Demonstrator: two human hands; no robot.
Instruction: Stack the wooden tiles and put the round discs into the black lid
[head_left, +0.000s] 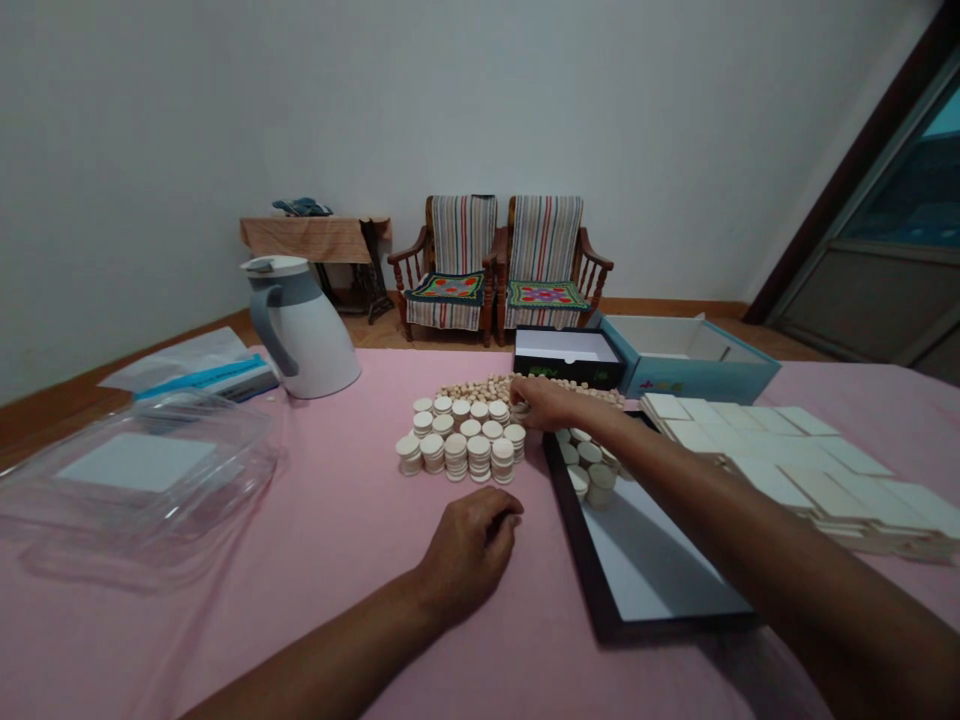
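Note:
Stacks of round pale wooden discs [456, 455] stand in rows on the pink cloth, with a heap of small wooden pieces [480, 388] behind them. My right hand [541, 403] reaches over to the back right of the stacks, its fingers pressed together and pointing down; what they hold, if anything, is hidden. In front of the stacks my left hand [471, 550] rests on the cloth with its fingers curled in and nothing visible in them. More disc stacks [600, 485] stand in a black-edged tray [581, 565], partly beneath my right forearm.
Square wooden tiles [780, 450] lie stacked at the right. Behind are a black box [568, 372] and a blue box [694, 378]. A white jug [319, 340], a blue packet [206, 378] and clear plastic packaging [142, 480] are at the left. Two chairs stand beyond.

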